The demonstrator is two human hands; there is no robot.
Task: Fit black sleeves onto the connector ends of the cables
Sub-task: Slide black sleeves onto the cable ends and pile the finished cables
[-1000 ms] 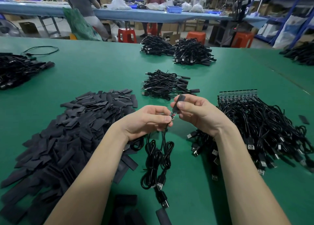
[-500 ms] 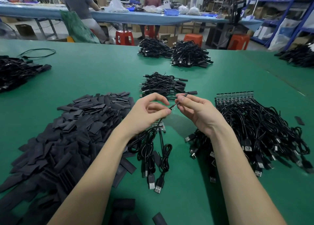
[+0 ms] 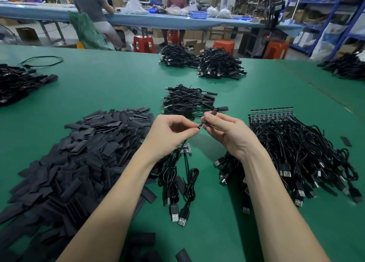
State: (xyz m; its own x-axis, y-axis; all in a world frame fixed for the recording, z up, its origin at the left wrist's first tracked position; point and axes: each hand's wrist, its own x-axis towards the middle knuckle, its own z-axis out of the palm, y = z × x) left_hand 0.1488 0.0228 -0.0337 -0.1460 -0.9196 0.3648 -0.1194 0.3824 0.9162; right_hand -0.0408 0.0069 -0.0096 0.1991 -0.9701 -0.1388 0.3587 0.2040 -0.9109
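a small sleeved pile point(image 3: 189, 101) lies done while the left hand point(image 3: 169, 133) and right hand point(image 3: 227, 131) pinch one sleeve point(image 3: 207, 119), leaving the large bare-cable heap point(image 3: 300, 153) unfinished.

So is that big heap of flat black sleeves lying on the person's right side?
No, the heap of black sleeves lies left of the left hand; tangled cables lie on the right.
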